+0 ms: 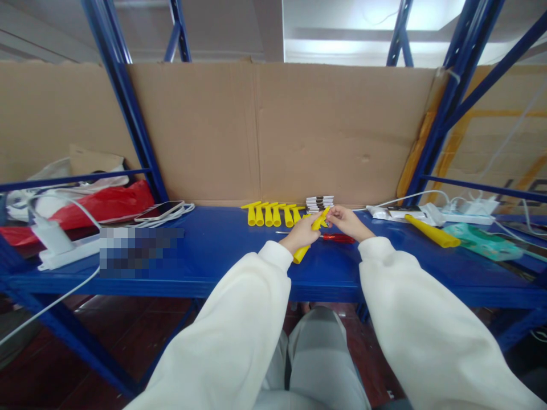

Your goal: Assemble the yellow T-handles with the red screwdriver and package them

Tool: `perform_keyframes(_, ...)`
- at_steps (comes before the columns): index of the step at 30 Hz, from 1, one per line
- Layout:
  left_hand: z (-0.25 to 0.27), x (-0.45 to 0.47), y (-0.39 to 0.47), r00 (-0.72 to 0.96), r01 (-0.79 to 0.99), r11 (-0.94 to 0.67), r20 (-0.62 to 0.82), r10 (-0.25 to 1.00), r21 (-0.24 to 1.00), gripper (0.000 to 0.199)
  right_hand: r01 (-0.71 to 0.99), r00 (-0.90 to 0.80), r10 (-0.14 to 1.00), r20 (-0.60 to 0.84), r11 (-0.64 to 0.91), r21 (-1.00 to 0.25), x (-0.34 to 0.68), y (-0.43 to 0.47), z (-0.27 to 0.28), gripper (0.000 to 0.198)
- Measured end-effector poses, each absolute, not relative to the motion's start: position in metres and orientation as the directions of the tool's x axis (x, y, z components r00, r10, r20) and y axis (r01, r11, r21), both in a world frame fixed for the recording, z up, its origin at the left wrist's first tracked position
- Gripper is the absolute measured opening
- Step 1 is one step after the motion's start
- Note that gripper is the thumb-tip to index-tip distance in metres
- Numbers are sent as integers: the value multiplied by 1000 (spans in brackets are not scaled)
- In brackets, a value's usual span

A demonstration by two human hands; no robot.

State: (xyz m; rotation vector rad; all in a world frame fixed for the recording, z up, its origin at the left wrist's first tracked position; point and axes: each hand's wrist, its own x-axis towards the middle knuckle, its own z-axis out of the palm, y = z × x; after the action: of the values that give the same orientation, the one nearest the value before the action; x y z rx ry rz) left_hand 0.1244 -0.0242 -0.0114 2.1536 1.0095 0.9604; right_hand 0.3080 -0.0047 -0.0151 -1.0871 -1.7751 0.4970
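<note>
My left hand (303, 232) is wrapped round a yellow plastic tube (301, 254), whose wide round end sticks out below the fist and narrow end above it. At that upper end my right hand (345, 221) is closed in a pinch; what lies between its fingertips is too small to make out. Under my hands a screwdriver with a red handle (339, 238) lies on the blue tabletop, its shaft pointing left. Behind my left hand stands a row of several similar yellow tubes (269, 216), wide ends toward me.
White-and-black small packs (319, 203) are stacked against the cardboard panel (299, 131). Rightward lie another yellow tube (433, 232), a green plastic packet (482, 242) and a white power strip (470, 215). A phone (161, 210), cables and a red bag (102, 208) are on the left.
</note>
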Motion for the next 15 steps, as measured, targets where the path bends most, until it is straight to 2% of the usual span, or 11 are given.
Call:
perform_keyframes(7, -10, 122, -25, 427, 440, -423, 230, 874, 792, 82, 477, -138, 866, 481, 484, -734, 308, 1, -20, 24)
perform_keyframes(10, -8, 121, -26, 399, 456, -384, 202, 895, 803, 81, 557, -98, 861, 498, 462, -690, 317, 5, -21, 15)
perform_keyframes(13, -8, 121, -25, 373, 437, -355, 193, 908, 827, 79, 734, 24, 851, 525, 341, -587, 332, 11, -20, 10)
perform_keyframes(15, -9, 121, -24, 372, 425, -342, 182, 910, 838, 79, 824, 87, 867, 491, 214, -524, 342, 15, -19, 14)
